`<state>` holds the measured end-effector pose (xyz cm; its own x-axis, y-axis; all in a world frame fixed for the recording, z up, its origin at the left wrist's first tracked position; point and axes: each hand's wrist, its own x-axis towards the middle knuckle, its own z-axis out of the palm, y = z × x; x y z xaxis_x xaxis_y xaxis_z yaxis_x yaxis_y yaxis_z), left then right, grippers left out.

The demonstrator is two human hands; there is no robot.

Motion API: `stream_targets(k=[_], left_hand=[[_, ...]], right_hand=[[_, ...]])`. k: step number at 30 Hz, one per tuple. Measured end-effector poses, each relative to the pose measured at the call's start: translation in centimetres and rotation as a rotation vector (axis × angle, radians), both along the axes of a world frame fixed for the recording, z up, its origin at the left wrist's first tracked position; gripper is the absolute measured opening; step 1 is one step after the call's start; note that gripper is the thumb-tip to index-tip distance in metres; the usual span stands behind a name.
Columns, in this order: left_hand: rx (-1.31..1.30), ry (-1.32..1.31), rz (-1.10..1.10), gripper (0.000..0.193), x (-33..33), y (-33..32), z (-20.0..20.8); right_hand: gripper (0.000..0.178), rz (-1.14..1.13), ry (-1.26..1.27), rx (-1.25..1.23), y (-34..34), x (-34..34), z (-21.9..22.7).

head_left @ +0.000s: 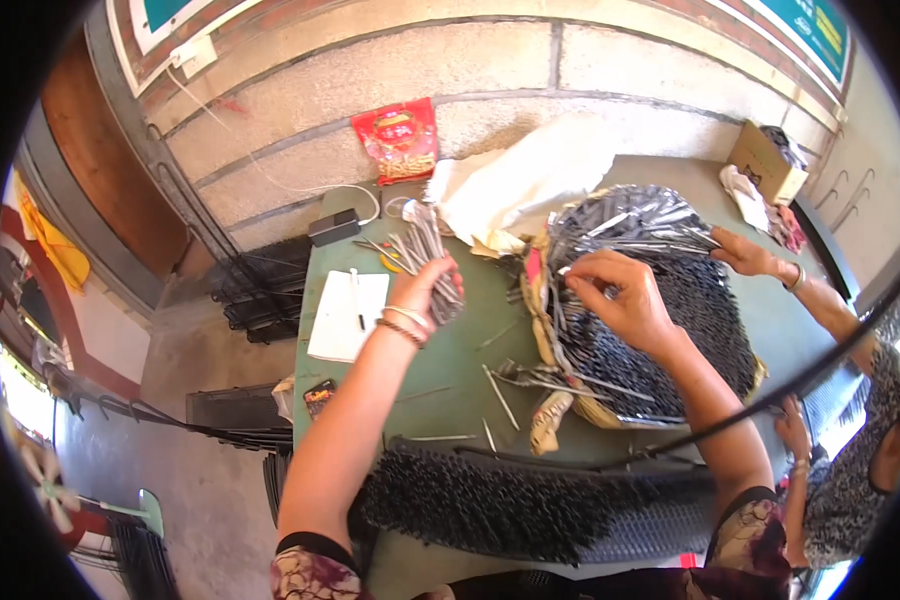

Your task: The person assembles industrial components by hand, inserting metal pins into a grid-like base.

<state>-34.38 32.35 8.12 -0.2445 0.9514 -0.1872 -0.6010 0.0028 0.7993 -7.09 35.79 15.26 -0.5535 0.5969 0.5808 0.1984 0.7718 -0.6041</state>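
My left hand [425,290] is closed round a bundle of thin grey rods [427,240], held upright over the left part of the green table. My right hand [620,290] is over the left side of an open sack [542,330], thumb and fingertips pinched together. A small pale tip shows at the pinch, too small to name. Inside the sack are many loose grey rods [630,215] at the back and a dense black bristly mass [660,320] in front. Several single rods [500,397] lie on the table between my arms.
Along the near edge lies a black bristled strip [490,500]. A co-worker's hand [745,250] reaches to the sack from the right. Farther back are a white cloth [530,185], a red snack bag [395,140], a black adapter [334,227], a notepad [345,315] and a cardboard box [765,165].
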Motion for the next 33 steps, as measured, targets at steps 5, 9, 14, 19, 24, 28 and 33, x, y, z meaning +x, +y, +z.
stream_targets(k=[5,9,14,19,24,28,33], left_hand=[[-0.001,0.053,-0.021,0.028,6.4,-10.8,10.2],[-0.033,0.038,-0.231,0.036,14.1,-20.5,10.9],[-0.193,-0.122,-0.622,0.036,23.4,-27.6,5.4],[-0.284,-0.155,-0.734,0.031,30.2,-30.5,-0.3],[-0.304,-0.153,-0.766,0.028,32.6,-32.0,-3.8],[-0.299,-0.184,-0.749,0.033,33.0,-33.0,-5.0],[-0.314,-0.031,-0.741,0.038,32.0,-33.2,-6.0]], right_hand=[[0.01,-0.238,0.113,-0.304,-3.9,6.6,0.4],[0.014,-0.421,0.235,-0.43,-11.5,13.3,-1.0],[0.02,-0.292,0.416,-0.911,-23.6,17.6,-3.6],[0.033,-0.282,0.473,-1.248,-29.8,21.0,-8.3],[0.029,-0.262,0.422,-1.269,-30.8,23.1,-10.1],[0.021,-0.287,0.405,-1.228,-31.1,23.7,-11.4],[0.02,-0.31,0.35,-1.241,-30.6,22.6,-11.2]])
